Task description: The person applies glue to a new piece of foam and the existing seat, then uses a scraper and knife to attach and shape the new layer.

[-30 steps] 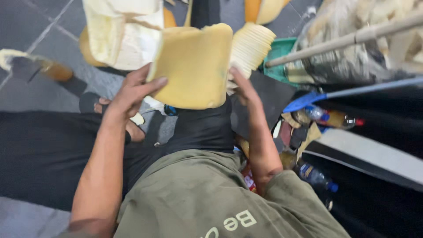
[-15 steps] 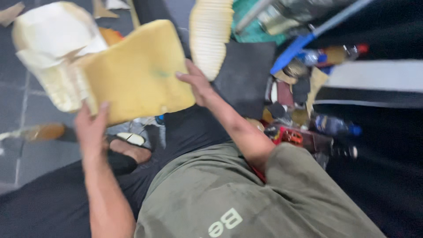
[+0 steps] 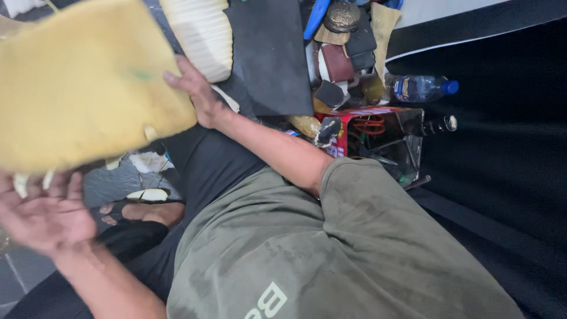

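A big slab of yellow foam [image 3: 82, 82] fills the upper left of the head view. My right hand [image 3: 198, 94] grips its right edge, fingers curled over the foam. My left hand [image 3: 41, 215] is under the slab's lower left edge, palm up and fingers spread, blurred; whether it touches the foam I cannot tell. A cream ribbed stack [image 3: 204, 35] lies just beyond my right hand.
A black sheet [image 3: 269, 59] lies ahead. Beside it are a red box [image 3: 369, 127] of tools, a clear water bottle [image 3: 422, 88] with a blue cap, dark leather scraps [image 3: 342, 56] and a blue handle [image 3: 316, 18]. My foot in a sandal [image 3: 142, 210] rests below.
The view has swung right and down. The foam slab has moved left and nearer to the camera, and my left hand has dropped from its edge to below it with the palm open.
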